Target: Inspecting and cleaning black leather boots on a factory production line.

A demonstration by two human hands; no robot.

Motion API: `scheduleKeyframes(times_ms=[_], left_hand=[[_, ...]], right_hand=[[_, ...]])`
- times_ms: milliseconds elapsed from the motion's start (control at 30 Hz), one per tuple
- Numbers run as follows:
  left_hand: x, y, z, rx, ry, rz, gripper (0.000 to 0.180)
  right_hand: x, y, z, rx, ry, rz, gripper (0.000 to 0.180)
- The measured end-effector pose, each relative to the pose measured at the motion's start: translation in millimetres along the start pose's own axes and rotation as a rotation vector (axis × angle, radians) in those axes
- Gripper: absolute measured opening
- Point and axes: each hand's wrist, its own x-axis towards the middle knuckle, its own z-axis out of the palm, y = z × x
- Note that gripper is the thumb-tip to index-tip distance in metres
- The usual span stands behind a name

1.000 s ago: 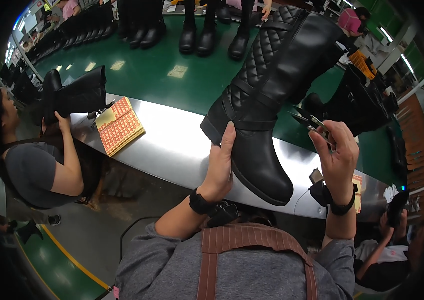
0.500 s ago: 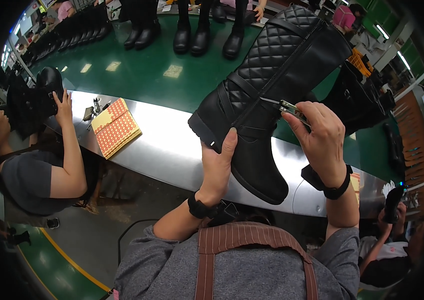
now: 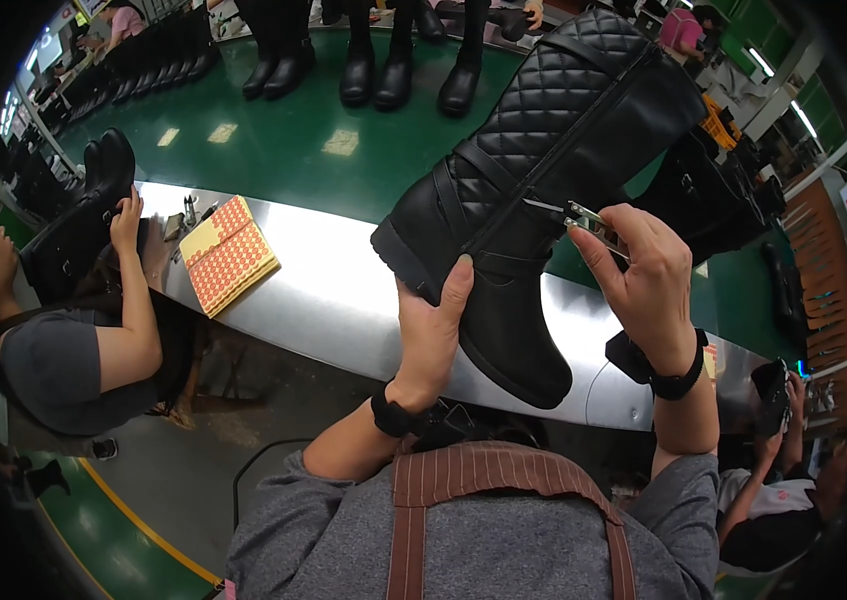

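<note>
A tall black boot (image 3: 534, 170) with a quilted shaft, crossed straps and a long side seam hangs tilted over the bench edge, toe toward me. My left hand (image 3: 431, 335) is closed round it under the arch, thumb pressed on its side near the heel. Between the thumb and fingers of my right hand (image 3: 644, 265) are small metal thread snips (image 3: 592, 228), their prongs apart. They are close to the ankle end of the seam, where a thin silvery strip (image 3: 544, 204) shows; whether it belongs to the snips or the boot, I cannot tell.
A red-and-yellow patterned pad (image 3: 231, 258) lies on the metal bench edge (image 3: 344, 290), small tools (image 3: 189, 215) beside it. Several black boots (image 3: 374, 75) stand across the green table (image 3: 294, 150). Another boot (image 3: 689, 200) is behind mine. Co-workers handle boots at left (image 3: 74, 340) and right (image 3: 769, 500).
The snips' prongs have spread wider, and my right hand has shifted slightly right. The boot in my left hand has barely moved. The co-worker at left has turned their boots.
</note>
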Motion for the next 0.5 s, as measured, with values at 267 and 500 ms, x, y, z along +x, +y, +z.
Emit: scheduleKeyframes(times_ms=[267,500], left_hand=[[0.3,-1.8,-2.0,-0.014,0.003,-0.026,0.061],[-1.4,-2.7,-2.4,0.02,0.02,0.012,0.065]], right_hand=[[-4.6,2.2,-8.0,0.06,0.075,0.005,0.026],[-8.4,-2.1,3.1,0.03,0.024,-0.051,0.025]])
